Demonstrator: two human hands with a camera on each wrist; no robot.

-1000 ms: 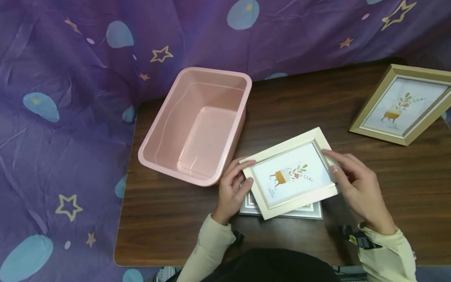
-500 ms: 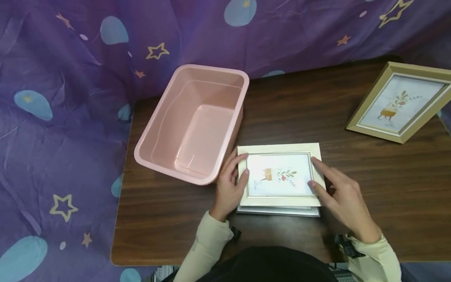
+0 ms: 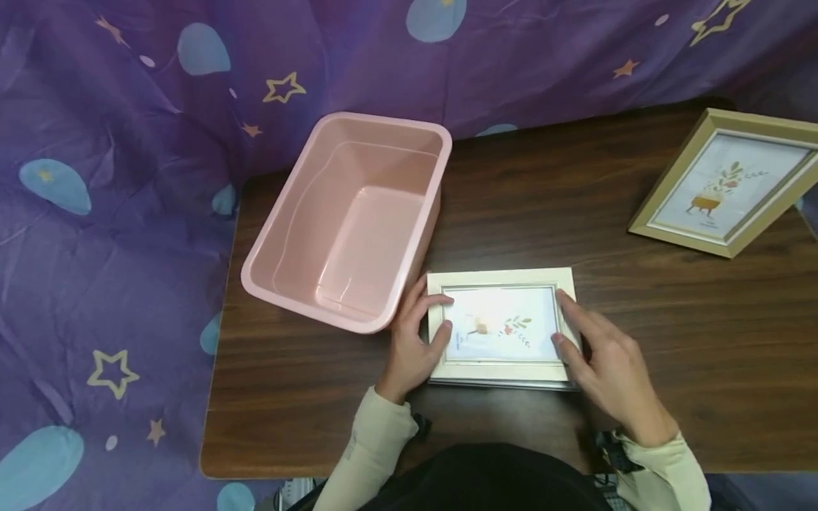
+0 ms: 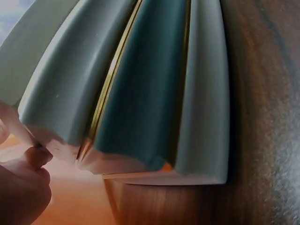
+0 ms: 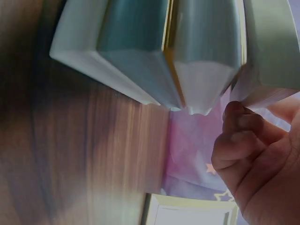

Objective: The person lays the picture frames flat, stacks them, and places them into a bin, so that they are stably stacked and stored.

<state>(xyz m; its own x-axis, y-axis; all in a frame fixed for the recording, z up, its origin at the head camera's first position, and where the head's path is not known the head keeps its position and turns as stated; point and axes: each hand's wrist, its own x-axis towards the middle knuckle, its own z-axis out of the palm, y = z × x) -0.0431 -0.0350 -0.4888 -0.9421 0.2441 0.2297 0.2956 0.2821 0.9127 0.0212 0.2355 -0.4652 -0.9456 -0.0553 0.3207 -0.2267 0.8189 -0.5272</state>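
Head view: cream picture frame (image 3: 501, 323) is gripped at its short ends by left hand (image 3: 412, 348) and right hand (image 3: 610, 365). It is held atop stacked frames (image 4: 140, 89) on the table (image 3: 530, 206), beside a pink tub (image 3: 377, 234).

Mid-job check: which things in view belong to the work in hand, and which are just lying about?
In the work:
cream frame, gripped by the left hand and right hand
stacked frames under it
wooden table, bearing the stack

Seemingly just lying about:
pink tub, beside the left hand
gold frame, standing apart, untouched
purple cloth, hanging behind
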